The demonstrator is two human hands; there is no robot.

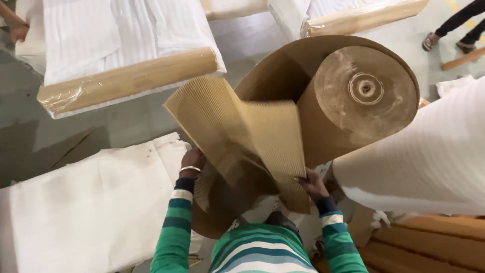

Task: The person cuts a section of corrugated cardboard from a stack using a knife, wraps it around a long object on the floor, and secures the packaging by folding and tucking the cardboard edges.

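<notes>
From the head camera I saw my left hand (193, 161) and right hand (312, 185) both clenched on the lower edges of a ribbed cardboard sheet (237, 129), lifted in front of the big brown cardboard roll (353, 96). White foam roll (424, 151) lay just right; white cloth (91, 202) left.

Tan-brown corrugated cardboard sheet (247, 136), finely ribbed; brown cardboard roll (353, 96) with a paler, dusty end face; white foam roll (434, 151) with faint parallel ridges; white woven cloth (96, 202); white striped bundles (126, 30) edged with tan ribbed cardboard under clear film; sleeves (177, 227) striped green, teal and white; silver bangle (189, 169); grey floor (126, 121)
</notes>
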